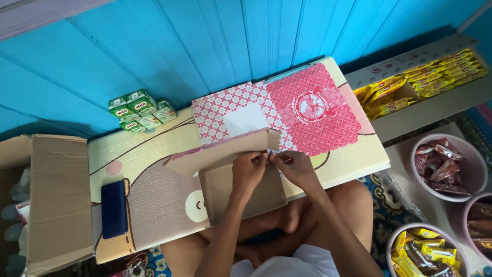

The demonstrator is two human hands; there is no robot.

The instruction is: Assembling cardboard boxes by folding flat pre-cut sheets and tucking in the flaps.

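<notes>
Head view: person sat cross-legged at low desk [359, 154]. Left hand [249, 169] and right hand [293, 166] both pinched shut on edge of brown cardboard piece [225, 154] lying across pink patterned box [287, 113]. Seemingly mid-fold or tear; next move needs steady two-handed grip.
</notes>
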